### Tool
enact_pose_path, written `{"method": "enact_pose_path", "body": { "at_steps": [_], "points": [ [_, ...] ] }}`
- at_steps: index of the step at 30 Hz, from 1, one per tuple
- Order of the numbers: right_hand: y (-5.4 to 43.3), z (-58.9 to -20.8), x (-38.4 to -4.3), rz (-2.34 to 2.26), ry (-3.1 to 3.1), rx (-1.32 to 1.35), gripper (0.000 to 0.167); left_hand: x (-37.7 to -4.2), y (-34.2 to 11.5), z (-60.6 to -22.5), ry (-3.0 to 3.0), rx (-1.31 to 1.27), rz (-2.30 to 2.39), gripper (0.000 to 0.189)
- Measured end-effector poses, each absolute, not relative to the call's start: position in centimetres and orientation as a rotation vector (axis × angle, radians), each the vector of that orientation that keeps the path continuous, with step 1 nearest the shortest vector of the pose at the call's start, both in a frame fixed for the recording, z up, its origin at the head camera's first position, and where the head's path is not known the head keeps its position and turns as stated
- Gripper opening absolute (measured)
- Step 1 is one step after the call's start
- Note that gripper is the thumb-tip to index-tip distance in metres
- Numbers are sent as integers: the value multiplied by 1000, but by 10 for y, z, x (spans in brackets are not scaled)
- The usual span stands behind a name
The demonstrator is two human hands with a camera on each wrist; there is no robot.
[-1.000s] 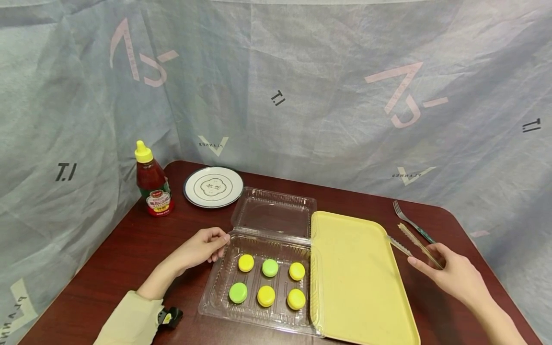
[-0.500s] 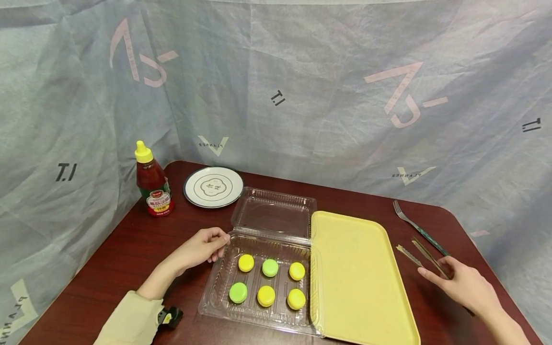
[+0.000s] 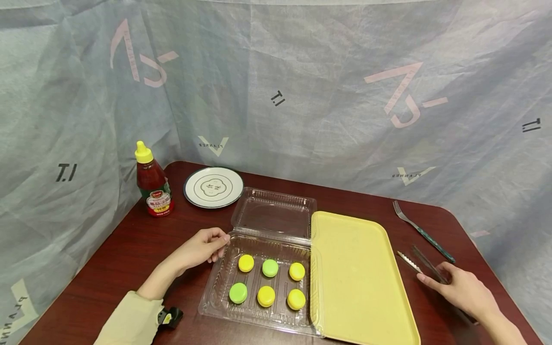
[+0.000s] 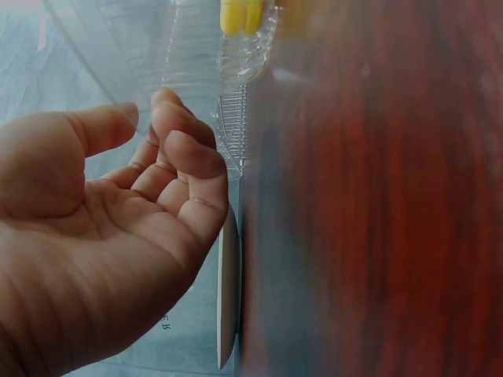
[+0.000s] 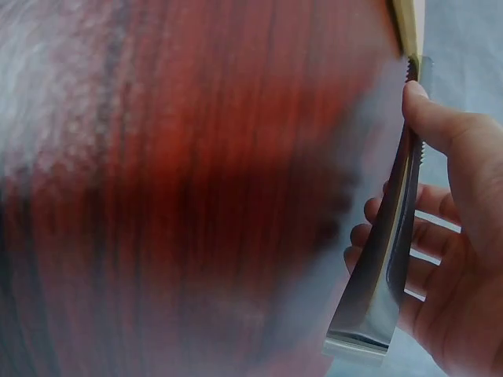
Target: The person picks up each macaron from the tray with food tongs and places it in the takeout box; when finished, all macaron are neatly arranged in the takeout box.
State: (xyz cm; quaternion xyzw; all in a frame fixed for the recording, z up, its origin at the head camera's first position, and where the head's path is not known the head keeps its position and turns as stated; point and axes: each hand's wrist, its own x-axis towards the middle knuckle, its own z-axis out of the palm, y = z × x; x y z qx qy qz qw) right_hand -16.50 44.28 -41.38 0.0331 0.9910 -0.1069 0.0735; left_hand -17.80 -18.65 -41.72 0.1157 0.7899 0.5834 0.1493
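My left hand [image 3: 200,248] pinches the left rim of a clear plastic clamshell box [image 3: 258,323], near its hinge. The box lies with its lid folded back, and several yellow macarons [image 3: 246,263] and green macarons [image 3: 270,268] sit in two rows inside. In the left wrist view, thumb and fingertips meet at the clear edge. At the right, my right hand [image 3: 467,292] holds metal tongs [image 5: 385,251] low over the table beside the tray. Its thumb lies on one arm of the tongs, the fingers along the other side, and the serrated tips stand apart.
A yellow tray [image 3: 362,278] lies under the box's right edge. Beyond the tongs is a fork [image 3: 424,232] with a dark green handle. Toward the back left stand a ketchup bottle [image 3: 155,187] and a white plate [image 3: 213,187]. A grey cloth [image 3: 302,96] hangs behind the table.
My right hand has drawn the tongs back toward me and to the right, away from the tray and lower to the table. The left hand and the box have stayed put.
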Motion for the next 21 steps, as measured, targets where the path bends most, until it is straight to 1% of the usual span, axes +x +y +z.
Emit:
{"method": "enact_pose_path", "body": {
  "at_steps": [7, 21],
  "points": [
    [442, -418, -164, -317, 2972, 81, 64, -178, -186, -418, 2271, 323, 1668, 25],
    [442, -421, -166, -234, 2966, 45, 64, -179, -186, -417, 2268, 317, 1660, 26]
  ]
}}
